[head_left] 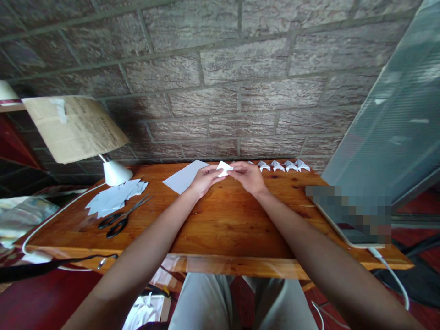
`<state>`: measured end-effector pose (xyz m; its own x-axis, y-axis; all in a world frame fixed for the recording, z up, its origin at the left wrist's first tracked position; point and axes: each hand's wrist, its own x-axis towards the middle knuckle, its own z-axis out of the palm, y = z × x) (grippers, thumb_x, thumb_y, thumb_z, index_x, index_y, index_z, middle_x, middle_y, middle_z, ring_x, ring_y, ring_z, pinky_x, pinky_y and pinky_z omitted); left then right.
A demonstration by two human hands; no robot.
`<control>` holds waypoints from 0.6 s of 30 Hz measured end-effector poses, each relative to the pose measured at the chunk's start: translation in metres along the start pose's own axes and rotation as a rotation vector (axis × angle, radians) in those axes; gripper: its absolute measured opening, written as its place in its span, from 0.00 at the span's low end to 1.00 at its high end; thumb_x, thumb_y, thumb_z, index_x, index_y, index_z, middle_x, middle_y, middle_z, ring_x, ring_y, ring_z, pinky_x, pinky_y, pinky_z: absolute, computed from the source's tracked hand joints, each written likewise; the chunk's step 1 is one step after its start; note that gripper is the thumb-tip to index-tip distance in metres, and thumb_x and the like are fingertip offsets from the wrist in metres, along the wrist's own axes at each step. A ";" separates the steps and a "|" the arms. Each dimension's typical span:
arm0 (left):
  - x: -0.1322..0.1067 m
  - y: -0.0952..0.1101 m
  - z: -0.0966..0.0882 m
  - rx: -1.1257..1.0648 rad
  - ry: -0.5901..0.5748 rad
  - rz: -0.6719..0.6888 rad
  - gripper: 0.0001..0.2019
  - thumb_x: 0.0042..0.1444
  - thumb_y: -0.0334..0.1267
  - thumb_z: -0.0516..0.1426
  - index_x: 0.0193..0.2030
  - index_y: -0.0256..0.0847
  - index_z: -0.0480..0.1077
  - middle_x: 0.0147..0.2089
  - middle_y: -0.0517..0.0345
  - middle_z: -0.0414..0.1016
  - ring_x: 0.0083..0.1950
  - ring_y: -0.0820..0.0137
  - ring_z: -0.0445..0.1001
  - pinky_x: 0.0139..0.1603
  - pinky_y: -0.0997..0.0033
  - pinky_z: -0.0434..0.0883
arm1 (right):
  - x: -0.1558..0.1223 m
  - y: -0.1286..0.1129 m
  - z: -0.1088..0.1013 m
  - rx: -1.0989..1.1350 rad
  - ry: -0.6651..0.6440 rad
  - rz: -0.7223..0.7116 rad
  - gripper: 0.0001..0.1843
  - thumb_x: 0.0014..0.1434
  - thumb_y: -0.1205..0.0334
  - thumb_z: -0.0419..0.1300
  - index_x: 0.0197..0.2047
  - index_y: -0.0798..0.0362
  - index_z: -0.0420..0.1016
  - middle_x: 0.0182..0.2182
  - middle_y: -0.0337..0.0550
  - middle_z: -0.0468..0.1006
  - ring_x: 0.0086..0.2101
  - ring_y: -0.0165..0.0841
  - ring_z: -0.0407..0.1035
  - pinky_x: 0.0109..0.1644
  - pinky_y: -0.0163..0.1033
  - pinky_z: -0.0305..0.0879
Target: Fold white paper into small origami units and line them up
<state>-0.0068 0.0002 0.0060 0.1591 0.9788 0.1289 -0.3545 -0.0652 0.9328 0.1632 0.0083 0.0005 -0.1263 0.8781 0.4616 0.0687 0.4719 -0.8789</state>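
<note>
Folded paper [224,169] pinched between both hands [227,178]

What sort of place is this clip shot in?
Probably a home craft desk: a wooden table against a brick wall, with a desk lamp, scissors beside cut paper scraps, and a row of folded paper pieces. The left hand and right hand hold a small white paper.

The folded white paper [224,169] is a small, compact piece with sharp creases and pointed corners. It sits just above the centre of the frame, pinched at its left edge by the left hand [205,179] and at its right edge by the right hand [249,176]
</note>
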 end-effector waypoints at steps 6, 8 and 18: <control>0.000 -0.002 0.001 -0.046 0.050 -0.022 0.11 0.40 0.33 0.69 0.32 0.33 0.77 0.37 0.52 0.79 0.40 0.69 0.77 0.55 0.60 0.71 | -0.002 -0.003 0.002 -0.050 0.029 -0.025 0.15 0.45 0.54 0.69 0.36 0.51 0.79 0.34 0.43 0.82 0.36 0.38 0.76 0.45 0.44 0.72; 0.000 -0.001 0.001 -0.049 0.057 -0.039 0.10 0.41 0.32 0.68 0.32 0.33 0.76 0.35 0.53 0.79 0.39 0.70 0.77 0.55 0.60 0.71 | -0.002 -0.002 0.002 -0.055 0.018 -0.024 0.13 0.45 0.54 0.69 0.34 0.52 0.80 0.34 0.44 0.82 0.35 0.38 0.76 0.45 0.44 0.72; -0.004 0.003 0.000 -0.045 -0.018 -0.074 0.09 0.43 0.31 0.67 0.33 0.33 0.76 0.35 0.52 0.80 0.41 0.69 0.78 0.59 0.61 0.68 | -0.002 -0.001 -0.002 -0.119 -0.107 -0.106 0.08 0.51 0.55 0.65 0.32 0.49 0.82 0.31 0.40 0.82 0.32 0.35 0.75 0.40 0.41 0.71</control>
<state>-0.0086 -0.0035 0.0084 0.2025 0.9770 0.0667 -0.3819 0.0161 0.9240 0.1655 0.0061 0.0007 -0.2432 0.8124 0.5299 0.1648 0.5730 -0.8028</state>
